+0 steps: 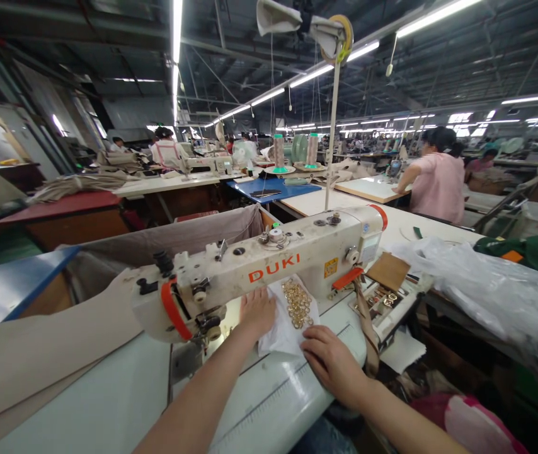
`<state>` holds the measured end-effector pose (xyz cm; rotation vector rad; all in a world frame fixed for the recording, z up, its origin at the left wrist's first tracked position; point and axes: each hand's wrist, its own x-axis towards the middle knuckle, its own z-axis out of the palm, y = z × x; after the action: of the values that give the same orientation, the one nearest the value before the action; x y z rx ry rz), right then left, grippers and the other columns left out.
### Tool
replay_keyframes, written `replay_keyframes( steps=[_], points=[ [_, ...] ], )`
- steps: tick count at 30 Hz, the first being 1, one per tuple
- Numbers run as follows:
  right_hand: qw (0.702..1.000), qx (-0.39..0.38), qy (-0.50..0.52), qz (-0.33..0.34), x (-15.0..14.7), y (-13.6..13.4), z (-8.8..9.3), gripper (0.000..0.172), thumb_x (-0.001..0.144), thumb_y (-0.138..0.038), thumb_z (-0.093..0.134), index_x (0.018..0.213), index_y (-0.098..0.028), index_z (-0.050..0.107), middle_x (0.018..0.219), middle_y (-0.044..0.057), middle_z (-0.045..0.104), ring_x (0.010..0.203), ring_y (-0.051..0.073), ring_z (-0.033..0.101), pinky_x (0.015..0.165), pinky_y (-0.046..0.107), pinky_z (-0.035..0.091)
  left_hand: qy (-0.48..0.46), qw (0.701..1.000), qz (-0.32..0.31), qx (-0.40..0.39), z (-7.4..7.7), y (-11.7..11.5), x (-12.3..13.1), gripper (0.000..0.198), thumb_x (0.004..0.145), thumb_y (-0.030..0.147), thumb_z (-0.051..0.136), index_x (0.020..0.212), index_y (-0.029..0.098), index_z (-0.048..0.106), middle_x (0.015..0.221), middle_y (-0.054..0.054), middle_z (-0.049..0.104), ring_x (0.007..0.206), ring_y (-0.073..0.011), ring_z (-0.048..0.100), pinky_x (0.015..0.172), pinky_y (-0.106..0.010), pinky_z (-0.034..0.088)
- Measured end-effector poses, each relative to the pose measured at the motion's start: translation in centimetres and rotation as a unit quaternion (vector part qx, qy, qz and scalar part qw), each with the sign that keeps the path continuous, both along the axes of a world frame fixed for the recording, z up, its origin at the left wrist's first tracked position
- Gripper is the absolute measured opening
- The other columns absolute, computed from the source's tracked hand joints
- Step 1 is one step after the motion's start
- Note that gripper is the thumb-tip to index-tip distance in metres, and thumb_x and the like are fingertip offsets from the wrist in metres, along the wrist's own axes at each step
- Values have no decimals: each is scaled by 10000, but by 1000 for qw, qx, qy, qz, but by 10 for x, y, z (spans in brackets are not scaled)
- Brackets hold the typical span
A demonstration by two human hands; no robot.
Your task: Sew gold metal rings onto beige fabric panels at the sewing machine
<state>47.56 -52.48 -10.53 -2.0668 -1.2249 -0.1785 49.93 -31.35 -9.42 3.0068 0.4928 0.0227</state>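
A white cloth or soft bag (271, 337) lies on the bed of a DUKI sewing machine (316, 258), under its arm. On it sits a loose pile of gold metal rings (297, 302). My left hand (257, 313) rests flat along the cloth's left side, fingers stretched out toward the machine. At the cloth's lower right corner, my right hand (332, 362) lies palm down with its fingers slightly bent, touching the edge near the rings. Whether the right thumb is under the cloth is hidden.
To the right are a small parts tray (382, 299), a brown piece (389, 271) and clear plastic sheeting (481, 296). Beige fabric (56, 340) covers the table's left side. A thread stand pole (332, 132) rises behind the machine. A person in pink (439, 180) works at another table.
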Motion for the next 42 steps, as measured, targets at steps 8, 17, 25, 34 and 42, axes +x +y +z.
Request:
replay_keyframes(
  steps=[8,17,25,34,42],
  points=[
    [1000,0,7,-1,1,2,3,196,882,-127,473,927,-185,655,1038,95,621,1020,211,543,910,360,475,-64,997,-30,31,12,-5,-22,496,931,254,256,1359,42,389,1412,-210,426,1335,-304,337,1096,-475,198],
    [998,13,7,-55,11,-5,0,208,887,-141,458,967,-186,644,1071,104,621,1013,215,561,894,370,476,4,995,-97,6,-1,-13,-49,591,919,398,336,1378,27,366,1469,-221,317,1380,-300,256,1096,-457,253],
    [969,-132,37,-206,12,-8,14,305,846,-308,562,1100,-144,604,879,103,650,863,265,600,775,376,476,-14,995,-95,9,-7,-13,-48,596,921,390,355,1387,17,351,1473,-226,300,1384,-311,241,1100,-474,237],
    [970,-65,93,-215,11,19,8,306,773,-76,477,1035,-155,614,827,60,641,758,195,606,730,295,463,-21,995,-95,30,-5,-16,-53,595,931,395,323,1386,12,353,1472,-224,302,1375,-326,259,1085,-502,246],
    [984,-65,6,-163,4,43,30,263,758,-38,476,923,-179,624,877,53,598,809,180,570,718,255,430,-28,994,-92,60,-6,-17,-53,582,932,394,311,1377,26,377,1457,-215,345,1360,-316,298,1077,-492,267]
  ],
)
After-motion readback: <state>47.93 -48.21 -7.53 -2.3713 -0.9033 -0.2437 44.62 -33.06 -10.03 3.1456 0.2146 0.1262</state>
